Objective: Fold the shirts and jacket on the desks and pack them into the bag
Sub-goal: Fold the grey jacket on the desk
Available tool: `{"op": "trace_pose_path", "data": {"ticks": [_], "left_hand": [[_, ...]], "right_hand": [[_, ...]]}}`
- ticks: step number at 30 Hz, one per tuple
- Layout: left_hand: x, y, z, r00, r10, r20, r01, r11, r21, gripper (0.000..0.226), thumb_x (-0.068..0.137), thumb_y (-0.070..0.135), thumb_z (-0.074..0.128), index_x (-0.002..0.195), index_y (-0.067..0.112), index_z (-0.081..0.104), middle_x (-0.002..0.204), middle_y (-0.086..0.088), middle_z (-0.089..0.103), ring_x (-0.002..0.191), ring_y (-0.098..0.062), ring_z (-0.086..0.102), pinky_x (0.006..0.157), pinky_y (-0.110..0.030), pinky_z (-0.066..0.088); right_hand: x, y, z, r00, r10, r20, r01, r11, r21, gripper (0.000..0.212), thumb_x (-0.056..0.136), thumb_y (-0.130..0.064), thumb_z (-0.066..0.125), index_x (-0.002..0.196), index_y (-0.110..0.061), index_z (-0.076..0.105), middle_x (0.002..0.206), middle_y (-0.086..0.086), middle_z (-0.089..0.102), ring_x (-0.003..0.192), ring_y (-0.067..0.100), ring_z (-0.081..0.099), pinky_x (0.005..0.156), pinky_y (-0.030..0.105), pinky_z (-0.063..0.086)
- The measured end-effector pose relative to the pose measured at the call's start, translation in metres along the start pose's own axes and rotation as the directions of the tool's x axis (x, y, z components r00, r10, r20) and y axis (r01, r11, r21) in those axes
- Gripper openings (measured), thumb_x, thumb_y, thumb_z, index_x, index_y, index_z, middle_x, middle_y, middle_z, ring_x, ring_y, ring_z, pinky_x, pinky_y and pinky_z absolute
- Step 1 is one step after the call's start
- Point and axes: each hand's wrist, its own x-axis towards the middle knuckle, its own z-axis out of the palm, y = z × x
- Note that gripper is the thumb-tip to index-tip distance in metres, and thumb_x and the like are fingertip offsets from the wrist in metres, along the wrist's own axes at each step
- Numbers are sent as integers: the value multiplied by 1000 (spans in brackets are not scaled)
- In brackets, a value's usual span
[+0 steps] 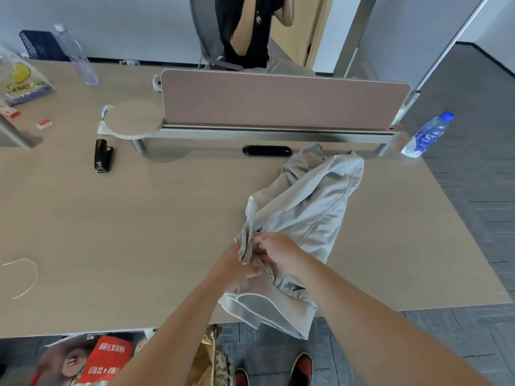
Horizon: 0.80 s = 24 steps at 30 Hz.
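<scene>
A light grey jacket [309, 207] lies crumpled on the wooden desk [111, 224], stretching from the cable slot at the back to the front edge, where part of it hangs over. My left hand [237, 266] and my right hand [281, 252] meet at the middle of the jacket near the front edge. Both pinch bunched grey fabric between fingers and thumb. A bag with red print [92, 360] sits on the floor under the desk at the lower left, next to a camouflage-patterned cloth [217, 360].
A pink divider panel [278, 98] closes the desk's back. A black stapler [103, 155] lies at the left, a blue-capped water bottle [429, 135] stands at the right corner, a clear bottle [75, 54] at the far left. A person sits behind the divider. My red shoes [301, 369] are below.
</scene>
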Motion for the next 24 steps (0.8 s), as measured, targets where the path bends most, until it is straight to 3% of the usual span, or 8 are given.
{"op": "trace_pose_path", "data": {"ticks": [3, 6, 8, 9, 11, 14, 17, 24], "left_hand": [[23, -17, 9, 994, -95, -62, 102, 987, 122, 70, 59, 39, 76, 122, 22, 52, 103, 1, 63, 92, -21, 63, 79, -40, 56], [13, -7, 12, 973, -194, -127, 213, 964, 159, 57, 78, 19, 72, 122, 12, 37, 115, -11, 53, 96, -29, 55, 73, -34, 43], [14, -6, 15, 957, -227, -182, 257, 952, 164, 43, 85, 10, 66, 112, 8, 34, 107, -13, 52, 85, -26, 51, 63, -31, 37], [16, -8, 16, 947, -235, -220, 270, 951, 148, 39, 86, 7, 64, 109, 8, 33, 100, -11, 51, 78, -23, 49, 58, -30, 34], [18, -11, 20, 926, -259, -275, 292, 952, 87, 32, 86, 3, 60, 106, 7, 35, 87, -5, 48, 69, -18, 45, 53, -29, 31], [14, -9, 24, 902, -282, -327, 322, 944, 75, 17, 85, 4, 54, 98, 10, 45, 81, 0, 46, 75, -20, 46, 55, -26, 31], [5, -4, 25, 901, -258, -348, 324, 935, 146, 2, 84, 9, 55, 84, 11, 56, 81, -2, 57, 85, -26, 55, 59, -27, 34], [-19, 10, 27, 886, -286, -365, 273, 958, -88, 29, 91, 13, 56, 110, 25, 74, 99, -1, 73, 93, -19, 62, 79, -30, 47]], "right_hand": [[3, -8, -11, 998, -54, 38, 61, 976, -208, 36, 96, -8, 42, 114, -18, 71, 109, -1, 68, 102, 18, 62, 94, 32, 50], [9, -16, -34, 969, -221, -106, 158, 893, -422, 20, 97, -13, 45, 85, -16, 61, 82, -1, 57, 75, 18, 54, 71, 32, 44], [18, -16, -52, 888, -393, -237, 198, 795, -574, 9, 93, -14, 50, 100, -15, 56, 105, 0, 53, 83, 21, 57, 74, 36, 49], [23, -14, -61, 847, -469, -249, 218, 735, -642, 22, 91, -13, 53, 112, -18, 52, 119, -1, 46, 84, 22, 59, 74, 39, 52], [39, -9, -79, 829, -542, -137, 263, 595, -759, 41, 88, -12, 56, 125, -25, 45, 137, -3, 34, 84, 23, 61, 71, 43, 55], [61, -2, -101, 870, -478, 118, 376, 490, -787, 32, 91, -12, 54, 121, -25, 54, 136, -10, 46, 94, 21, 60, 79, 37, 50], [75, 2, -113, 824, -493, 279, 487, 366, -793, 30, 97, -20, 56, 126, -24, 58, 140, -12, 48, 101, 21, 61, 80, 33, 48], [83, -41, -124, 825, -374, 424, 514, 184, -838, 28, 103, -36, 44, 92, -16, 60, 88, 3, 63, 89, 27, 59, 69, 35, 41]]}}
